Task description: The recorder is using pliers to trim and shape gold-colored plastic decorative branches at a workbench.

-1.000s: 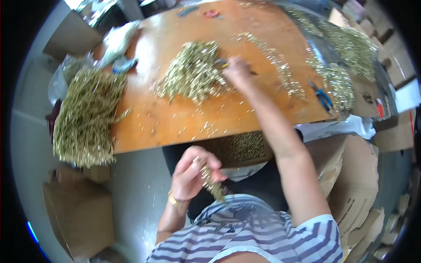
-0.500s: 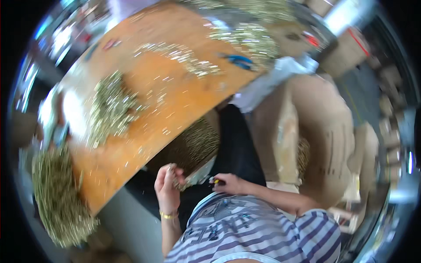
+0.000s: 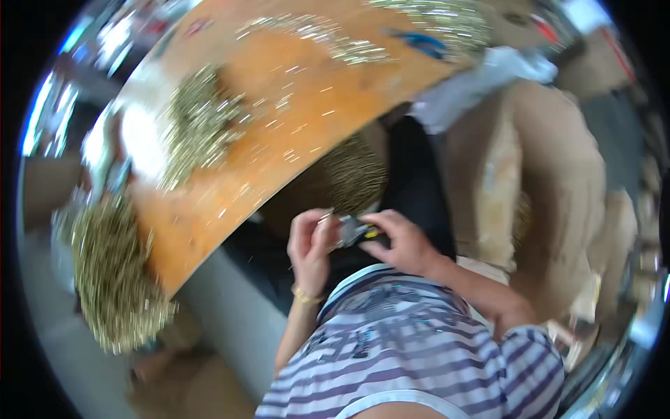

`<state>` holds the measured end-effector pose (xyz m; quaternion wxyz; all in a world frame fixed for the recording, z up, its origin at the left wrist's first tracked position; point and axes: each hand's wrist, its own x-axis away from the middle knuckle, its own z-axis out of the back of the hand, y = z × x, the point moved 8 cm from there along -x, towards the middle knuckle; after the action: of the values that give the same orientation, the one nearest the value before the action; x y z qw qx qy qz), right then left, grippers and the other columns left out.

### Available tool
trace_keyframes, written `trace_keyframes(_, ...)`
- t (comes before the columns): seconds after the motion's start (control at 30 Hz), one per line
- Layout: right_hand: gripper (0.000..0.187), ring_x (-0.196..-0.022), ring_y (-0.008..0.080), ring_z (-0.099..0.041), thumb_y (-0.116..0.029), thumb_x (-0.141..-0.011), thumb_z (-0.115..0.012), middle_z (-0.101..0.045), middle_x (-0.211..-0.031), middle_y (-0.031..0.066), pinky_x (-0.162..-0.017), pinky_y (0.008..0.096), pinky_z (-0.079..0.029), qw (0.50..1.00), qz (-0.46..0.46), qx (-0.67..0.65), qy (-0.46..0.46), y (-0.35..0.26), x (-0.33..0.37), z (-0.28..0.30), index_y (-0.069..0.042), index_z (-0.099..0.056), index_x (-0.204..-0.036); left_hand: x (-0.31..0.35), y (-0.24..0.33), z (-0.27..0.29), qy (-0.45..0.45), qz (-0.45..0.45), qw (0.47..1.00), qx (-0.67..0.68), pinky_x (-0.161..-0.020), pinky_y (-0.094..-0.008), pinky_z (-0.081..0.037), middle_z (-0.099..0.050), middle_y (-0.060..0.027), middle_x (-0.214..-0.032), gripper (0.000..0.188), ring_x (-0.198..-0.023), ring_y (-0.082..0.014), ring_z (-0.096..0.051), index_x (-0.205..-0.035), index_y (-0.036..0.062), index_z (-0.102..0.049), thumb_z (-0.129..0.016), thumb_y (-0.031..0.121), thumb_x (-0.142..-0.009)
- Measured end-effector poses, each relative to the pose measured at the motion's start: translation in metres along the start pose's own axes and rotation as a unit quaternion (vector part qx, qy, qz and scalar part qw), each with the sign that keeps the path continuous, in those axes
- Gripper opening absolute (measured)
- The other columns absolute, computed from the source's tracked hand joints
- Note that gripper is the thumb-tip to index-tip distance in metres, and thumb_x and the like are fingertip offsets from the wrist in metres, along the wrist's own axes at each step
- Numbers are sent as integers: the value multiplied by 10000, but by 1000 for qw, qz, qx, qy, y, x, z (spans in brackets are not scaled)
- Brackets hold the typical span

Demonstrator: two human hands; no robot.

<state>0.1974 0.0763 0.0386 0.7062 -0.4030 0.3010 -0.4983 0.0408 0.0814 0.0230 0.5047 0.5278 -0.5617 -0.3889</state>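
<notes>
Your right hand (image 3: 405,242) has left the orange worktop (image 3: 370,91), gripping a tool (image 3: 351,230) crosswise, head toward your left hand (image 3: 310,244), which pinches gold pieces (image 3: 338,245); cardboard (image 3: 562,160) stands right of the worktop.

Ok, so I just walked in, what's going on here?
A person sits at a wooden table, both hands together just off its edge. The left hand holds some gold pieces, blurred, and the right hand holds a tool with a grey head and yellow-marked handle, its head right by the left fingers. On the table lie a gold heap and a blue-handled tool; a thick gold bundle hangs over its left end.
</notes>
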Motion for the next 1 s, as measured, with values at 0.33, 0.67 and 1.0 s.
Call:
trace_keyframes(0.33,414,-880,280,-529,-187,-753,-635,-515,-944,144,-777,324,-430,995,-49,-17,-84,-5,-4,-17,-16,-483,-1098,9,0,5,12,-57,998,-18,-676,-197,-443,-539,-28,-852,137,-741,-71,-534,-978,13,-473,-516,-9,-850)
trace_keyframes(0.67,337,-856,284,-553,-146,-769,-606,-542,-924,141,-753,329,-437,994,-55,-23,-96,7,-10,-28,-12,-492,-1056,8,0,12,21,-97,980,-172,-584,-223,-429,-547,-49,-766,150,-650,-90,-516,-915,9,-525,-572,-40,-782)
trace_keyframes(1.0,211,-848,370,-548,-118,-743,-563,-561,-898,193,-682,441,-445,990,-24,90,-103,73,-44,-99,-24,-466,-905,-25,-68,65,81,-30,951,-296,-492,-240,-436,-578,-77,-677,133,-535,-100,-525,-907,-21,-522,-551,60,-806)
